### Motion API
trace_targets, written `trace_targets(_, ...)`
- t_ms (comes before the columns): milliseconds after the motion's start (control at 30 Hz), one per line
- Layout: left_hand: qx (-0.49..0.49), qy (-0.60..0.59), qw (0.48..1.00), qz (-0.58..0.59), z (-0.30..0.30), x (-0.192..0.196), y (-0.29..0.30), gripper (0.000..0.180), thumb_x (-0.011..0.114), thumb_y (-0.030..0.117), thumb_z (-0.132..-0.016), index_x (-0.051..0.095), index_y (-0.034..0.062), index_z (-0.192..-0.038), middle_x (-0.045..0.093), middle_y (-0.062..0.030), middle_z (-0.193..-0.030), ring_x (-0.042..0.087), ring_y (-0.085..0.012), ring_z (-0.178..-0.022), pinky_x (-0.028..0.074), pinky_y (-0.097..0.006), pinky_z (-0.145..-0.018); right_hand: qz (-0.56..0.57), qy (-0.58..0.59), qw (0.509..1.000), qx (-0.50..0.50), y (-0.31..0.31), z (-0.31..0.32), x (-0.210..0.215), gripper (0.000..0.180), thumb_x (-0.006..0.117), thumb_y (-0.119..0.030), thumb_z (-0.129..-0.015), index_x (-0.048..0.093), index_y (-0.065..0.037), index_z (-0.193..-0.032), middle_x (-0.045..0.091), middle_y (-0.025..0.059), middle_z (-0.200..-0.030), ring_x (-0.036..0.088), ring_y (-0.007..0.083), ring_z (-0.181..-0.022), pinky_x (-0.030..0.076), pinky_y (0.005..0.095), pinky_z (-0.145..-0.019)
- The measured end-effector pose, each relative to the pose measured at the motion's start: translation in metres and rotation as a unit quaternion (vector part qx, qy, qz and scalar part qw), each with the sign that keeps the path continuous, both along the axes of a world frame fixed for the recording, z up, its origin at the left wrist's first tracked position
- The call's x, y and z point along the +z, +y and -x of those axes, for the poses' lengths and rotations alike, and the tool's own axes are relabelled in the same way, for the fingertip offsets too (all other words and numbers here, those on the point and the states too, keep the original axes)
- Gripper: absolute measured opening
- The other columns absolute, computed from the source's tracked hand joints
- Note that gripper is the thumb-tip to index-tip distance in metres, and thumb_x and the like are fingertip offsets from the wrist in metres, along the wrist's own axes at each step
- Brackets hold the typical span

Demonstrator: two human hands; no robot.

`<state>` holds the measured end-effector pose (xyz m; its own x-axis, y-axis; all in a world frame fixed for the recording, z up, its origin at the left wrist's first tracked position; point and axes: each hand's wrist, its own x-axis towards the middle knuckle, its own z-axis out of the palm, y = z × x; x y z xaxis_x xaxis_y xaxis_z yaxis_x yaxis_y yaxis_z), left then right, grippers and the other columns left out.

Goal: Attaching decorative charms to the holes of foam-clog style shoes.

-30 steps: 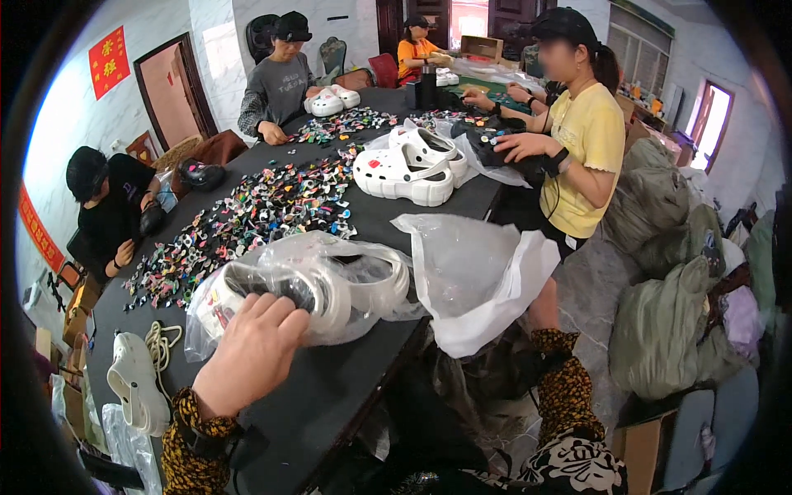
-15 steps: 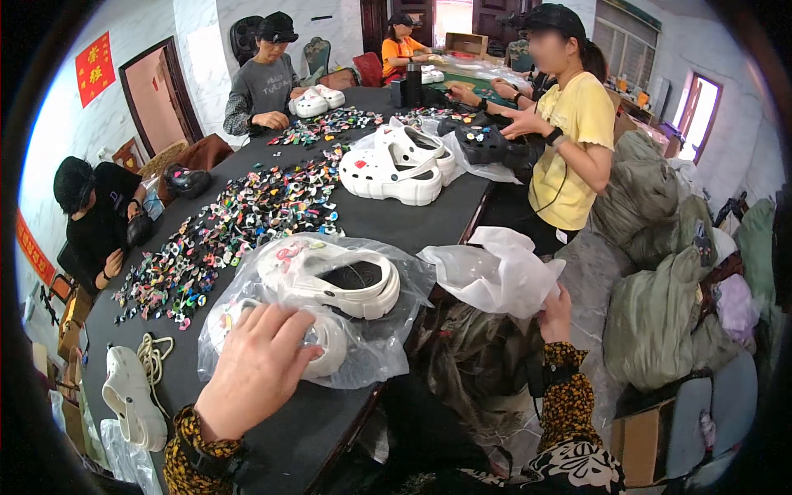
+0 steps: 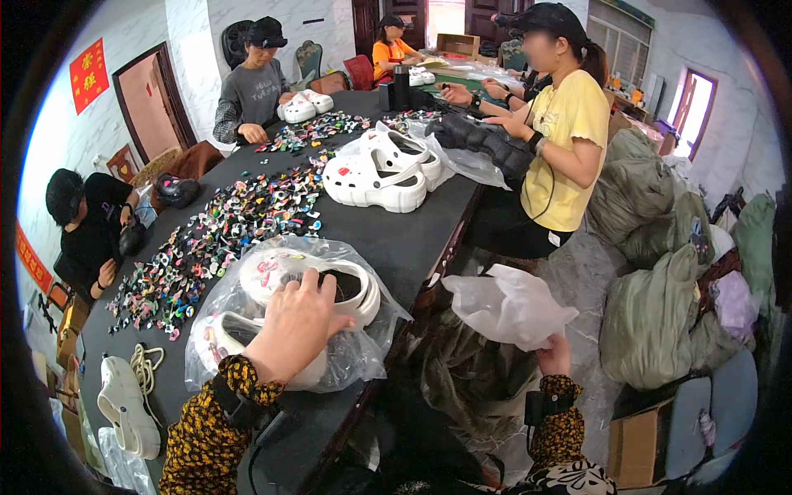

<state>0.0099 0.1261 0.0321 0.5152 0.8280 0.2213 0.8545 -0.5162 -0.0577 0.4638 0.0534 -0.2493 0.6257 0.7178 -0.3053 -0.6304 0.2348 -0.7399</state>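
Two white clogs decorated with small charms lie side by side on a spread clear plastic bag (image 3: pixel 367 356). My left hand (image 3: pixel 290 330) is over the pair, fingers apart and bent across the near rim of the far clog (image 3: pixel 272 268). Its palm and wrist partly cover the near clog (image 3: pixel 216 338). Whether the fingertips press on the far clog is hard to see. Off the table's right edge, my right hand (image 3: pixel 557 356) is closed on the lower corner of a crumpled translucent plastic bag (image 3: pixel 511 305), which puffs out above it.
A long black table (image 3: pixel 396 235) holds a heap of colourful shoe charms (image 3: pixel 223 223), another white clog pair (image 3: pixel 375 181) and a single white clog (image 3: pixel 128 408) beside a cord. A co-worker in yellow (image 3: pixel 569 157) holds black clogs (image 3: pixel 487 144). Stuffed sacks (image 3: pixel 652 313) stand at right.
My left hand has moved from the near clog rightward and up to the far one. My right hand, with the plastic bag, has dropped slightly lower.
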Motion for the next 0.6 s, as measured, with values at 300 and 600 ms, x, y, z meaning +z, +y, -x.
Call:
trace_targets(300,-0.018,0.092,0.994,-0.06,0.004,-0.017,0.001,0.009,0.06,0.006,-0.074,0.062,0.006,-0.082,0.052,-0.0145,-0.099,0.057,-0.0315,-0.088,0.048,-0.041,-0.075,0.021,0.008,1.0,-0.008,-0.008,0.005,-0.004,0.038,0.053,-0.006,-0.085,0.05,0.002,-0.121,0.059,0.0125,-0.114,0.058,0.028,-0.102,0.048,0.0399,-0.082)
trace_targets(600,-0.031,0.082,0.996,-0.019,0.009,-0.015,-0.005,0.011,0.057,0.004,-0.074,0.062,0.0062,-0.083,0.053,-0.0131,-0.096,0.058,-0.0308,-0.09,0.048,-0.042,-0.077,-0.032,-0.018,0.999,0.003,-0.011,0.009,-0.015,0.042,0.053,-0.011,-0.084,0.049,0.0,-0.124,0.059,0.0105,-0.115,0.058,0.0248,-0.099,0.047,0.0389,-0.078)
